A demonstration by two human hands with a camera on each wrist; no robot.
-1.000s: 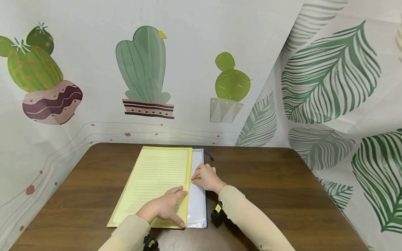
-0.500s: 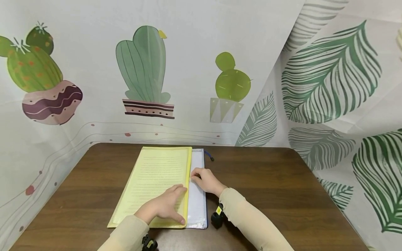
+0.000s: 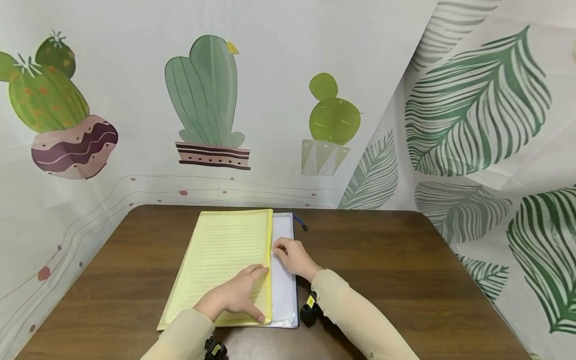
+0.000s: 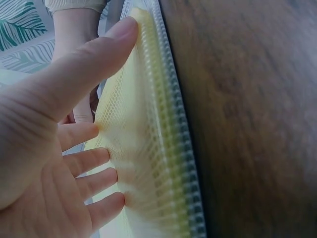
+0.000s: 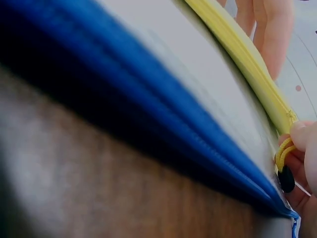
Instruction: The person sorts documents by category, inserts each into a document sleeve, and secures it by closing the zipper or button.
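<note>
A yellow mesh zipper pouch (image 3: 225, 245) with a printed sheet inside lies over a clear pouch (image 3: 283, 295) that has a blue zipper edge (image 5: 163, 99). My left hand (image 3: 240, 295) rests on the yellow pouch with fingers spread, its thumb at the near right corner and its fingertips on the mesh. With thumb and fingers, my right hand (image 3: 293, 257) pinches the zipper pull (image 5: 281, 154) of the yellow pouch, a yellow cord with a black end, at the yellow zipper (image 5: 237, 49). In the head view that pull is hidden by the fingers.
Both pouches lie on a brown wooden table (image 3: 382, 280). The blue zipper pull (image 3: 300, 223) of the lower pouch sticks out at its far right corner. Behind the table hangs a backdrop (image 3: 274, 100) printed with cacti and leaves.
The yellow pouch has turned slightly, its near end shifting right and its far end left. My right hand's fingers have closed in and hide the zipper pull; my left hand stays in place.
</note>
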